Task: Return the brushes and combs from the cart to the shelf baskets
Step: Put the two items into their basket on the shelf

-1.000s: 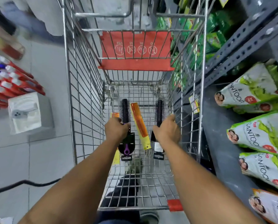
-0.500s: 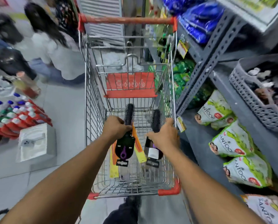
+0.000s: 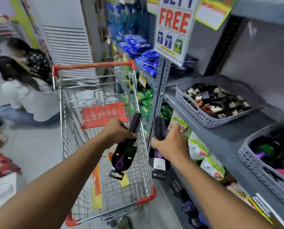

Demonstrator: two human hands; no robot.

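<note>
shelf unit [image 3: 161,90]: grey steel rack, right of the cart; carries the baskets, green packs on the tier below.
cart [image 3: 62,113]: landmark. wire trolley, red handle at the far end, red flap inside. combs left on its floor.
near basket [image 3: 253,164]: right of the cart, closest to the camera, on the same shelf as the far one. dark mixed stock with purple and green bits, blurred; looks like the brush bin but can't confirm.
far basket [image 3: 195,113]: right of the cart, further along the shelf. holds hair clips, black, white, brown. wrong bin for brushes, judged.
left hand [image 3: 116,131]: above the cart's right half, fist closed round the neck of the left brush.
right hand [image 3: 171,142]: just outside the cart's right rim, between cart and shelf, fingers wrapped on the right brush.
left brush [image 3: 124,152]: round purple-black bristle head up, black card backing hanging below the fist, inside the cart outline.
right brush [image 3: 159,128]: same type, head up, barcode card hanging below the wrist, already past the cart's rim toward the shelf.
orange combs [image 3: 96,182]: flat on the cart floor, below and left of the left hand, untouched.
step: carry both brushes right from the cart to a basket. judged early, combs not yet lifted.
how to do well: check near basket contents first, lower heads in over the rim, don't snag the hanging cards on the lattice, open one hand at a time.
</note>
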